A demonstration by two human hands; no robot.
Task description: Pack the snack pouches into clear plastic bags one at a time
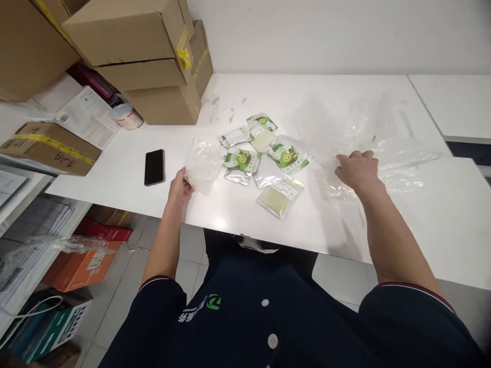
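My left hand (180, 188) is closed on the edge of a small clear plastic bag (203, 162) at the left of the pouches. My right hand (356, 167) rests on a spread of crumpled clear plastic (399, 153) at the right; its fingers are curled, and what they grip, if anything, is hidden. Between my hands several flat pouches lie in a loose pile, among them a green-and-white one (286, 155) with a fruit print, a silver one (267, 171) and a pale green one (280, 198) nearest the front edge.
A black phone (154, 167) lies on the white table (218, 220) left of my left hand. Cardboard boxes (134, 61) are stacked at the back left, beside a round tub (127, 116). Shelves with an orange box (82, 266) stand at the lower left.
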